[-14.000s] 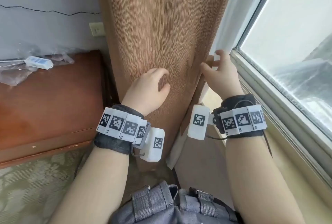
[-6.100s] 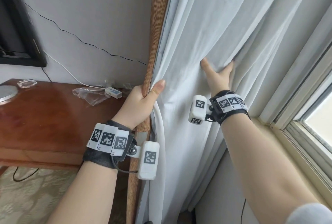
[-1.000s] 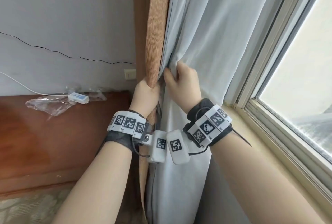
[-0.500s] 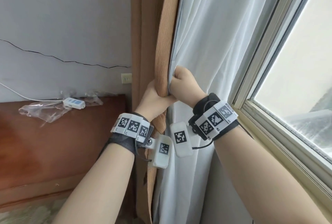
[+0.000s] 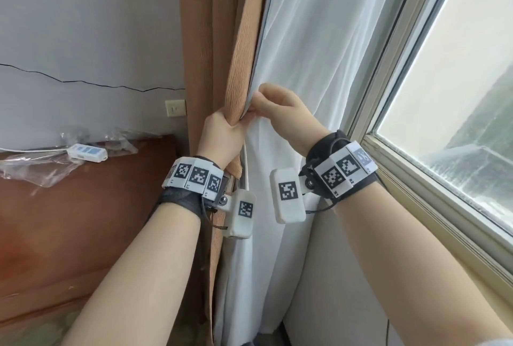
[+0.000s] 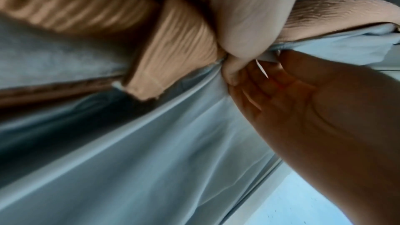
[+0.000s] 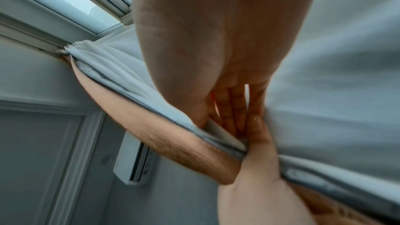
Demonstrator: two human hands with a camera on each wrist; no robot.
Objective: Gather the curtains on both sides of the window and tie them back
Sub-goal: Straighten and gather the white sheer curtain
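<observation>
A brown ribbed curtain (image 5: 244,54) hangs left of a white sheer curtain (image 5: 319,54), both gathered at the window's left side. My left hand (image 5: 222,133) grips the brown curtain's bunched edge at chest height. Right beside it, touching it, my right hand (image 5: 268,107) pinches a fold of the white curtain against that edge. The left wrist view shows my left hand (image 6: 236,23) clamped on the brown curtain (image 6: 177,44), with white curtain (image 6: 151,143) below. In the right wrist view my right hand (image 7: 225,109) curls on a white fold by the brown curtain (image 7: 173,143).
A dark wooden desk (image 5: 83,221) stands at the left against the wall, with a plastic bag (image 5: 33,168) and a white switch box (image 5: 87,153) on it. The window frame (image 5: 416,179) and sill run along the right. An air conditioner (image 7: 134,160) hangs high on the wall.
My right hand has brought the white curtain over to the brown curtain's edge beside my left hand. Since half a second ago it has loosened from a fist into a pinch.
</observation>
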